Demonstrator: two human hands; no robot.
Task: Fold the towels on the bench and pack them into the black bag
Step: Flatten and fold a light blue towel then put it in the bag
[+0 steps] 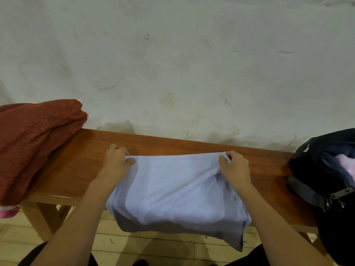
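The pale blue towel (178, 189) I pinch in my left grip (117, 160) and my right grip (233, 167) is thin, soft cloth, matt, with a fine even weave and gentle creases. The red towel (36, 139) beside it is a thicker cloth, nubbly and rough-looking, also matt. Under both, the tabletop (80, 166) is reddish-brown wood with a smooth varnished finish that gives a dull sheen. The black bag (315, 169) looks like matt woven fabric, with a grey webbing strap (305, 192) and a hard black plastic buckle (339, 196). The wall (172, 64) behind is chalky, stained plaster, rough and matt. The floor (153, 244) shows pale wood planks with scuffs.
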